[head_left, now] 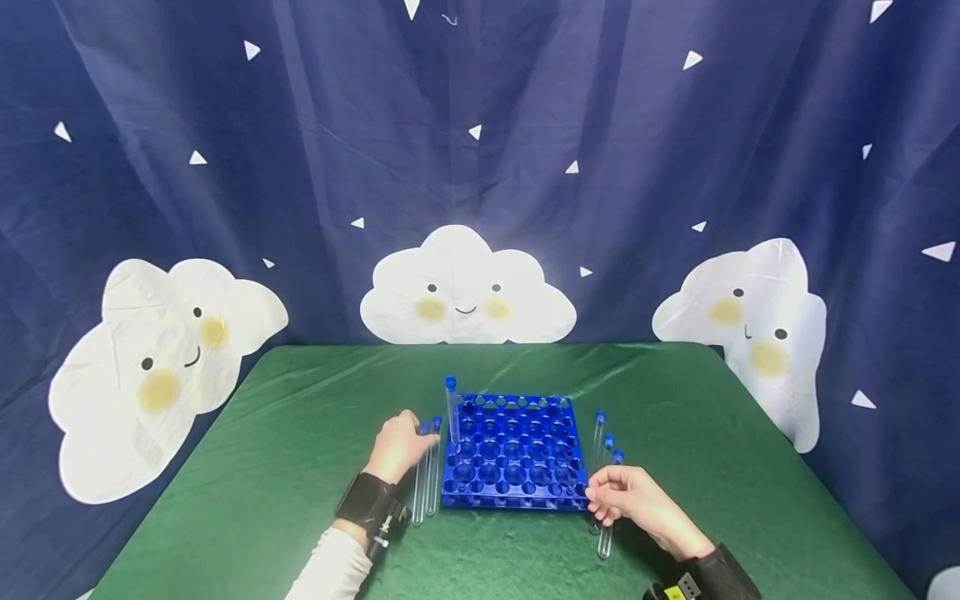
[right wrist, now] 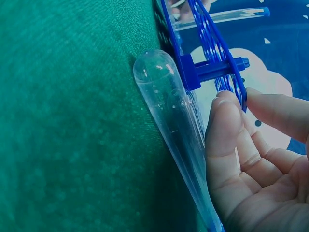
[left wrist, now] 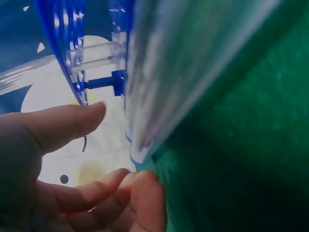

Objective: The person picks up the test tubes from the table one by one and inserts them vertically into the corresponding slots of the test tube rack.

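The left hand (head_left: 397, 448) rests on the cloth (head_left: 285, 467), fingers loosely curled over the caps of two tubes (head_left: 426, 479) lying just left of the rack (head_left: 513, 454); the right hand (head_left: 637, 498) touches the rack's near right corner, fingers relaxed, gripping nothing; three tubes (head_left: 606, 492) lie beside it; one tube (head_left: 452, 408) stands upright in the rack's far left corner.

A clear test tube (right wrist: 174, 125) lies on the green desk (right wrist: 67, 121) just beside the blue rack (right wrist: 207, 53), its rounded end against the rack's corner, while the right hand (right wrist: 260, 164) rests beside it with fingertips (right wrist: 224, 104) touching the rack's edge.
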Demonstrator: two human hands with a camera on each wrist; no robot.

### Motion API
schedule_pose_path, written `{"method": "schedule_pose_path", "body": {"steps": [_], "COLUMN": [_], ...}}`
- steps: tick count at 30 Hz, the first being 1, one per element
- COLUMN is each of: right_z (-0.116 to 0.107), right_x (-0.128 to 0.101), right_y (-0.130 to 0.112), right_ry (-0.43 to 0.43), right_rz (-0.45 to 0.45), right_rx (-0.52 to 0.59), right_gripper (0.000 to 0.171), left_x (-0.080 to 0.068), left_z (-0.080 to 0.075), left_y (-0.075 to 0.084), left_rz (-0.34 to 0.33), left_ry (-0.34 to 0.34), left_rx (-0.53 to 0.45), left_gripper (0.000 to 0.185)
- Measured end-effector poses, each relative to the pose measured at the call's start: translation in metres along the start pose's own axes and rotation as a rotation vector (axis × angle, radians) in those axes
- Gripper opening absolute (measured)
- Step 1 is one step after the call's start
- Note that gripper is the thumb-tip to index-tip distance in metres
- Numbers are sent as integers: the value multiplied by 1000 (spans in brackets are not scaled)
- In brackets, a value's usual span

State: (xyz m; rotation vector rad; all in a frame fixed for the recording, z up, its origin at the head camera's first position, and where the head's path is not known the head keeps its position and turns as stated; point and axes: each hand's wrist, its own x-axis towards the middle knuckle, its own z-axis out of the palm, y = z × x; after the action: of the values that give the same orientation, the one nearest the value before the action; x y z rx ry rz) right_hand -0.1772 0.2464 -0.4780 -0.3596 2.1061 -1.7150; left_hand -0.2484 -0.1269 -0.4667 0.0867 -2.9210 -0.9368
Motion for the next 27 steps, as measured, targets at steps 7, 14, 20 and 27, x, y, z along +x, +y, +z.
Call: {"method": "schedule_pose_path", "body": {"steps": [7, 14, 20, 27], "right_z": [0, 0, 0, 0], "right_x": [0, 0, -1, -1], "right_y": [0, 0, -1, -2], "right_ry": [-7, -1, 8, 4], "right_rz": [-1, -5, 1, 6], "right_rx": [3, -3, -7, 2], "right_gripper": [34, 34, 33, 30], "left_x": [2, 4, 2, -1], "left_z": [4, 6, 8, 10], "left_y": [-2, -2, -3, -4], "left_rz": [-60, -45, -48, -42], "left_ry": [-54, -70, -71, -70], "left_rx": [29, 60, 8, -74], "left_gripper": [37, 36, 39, 35]}}
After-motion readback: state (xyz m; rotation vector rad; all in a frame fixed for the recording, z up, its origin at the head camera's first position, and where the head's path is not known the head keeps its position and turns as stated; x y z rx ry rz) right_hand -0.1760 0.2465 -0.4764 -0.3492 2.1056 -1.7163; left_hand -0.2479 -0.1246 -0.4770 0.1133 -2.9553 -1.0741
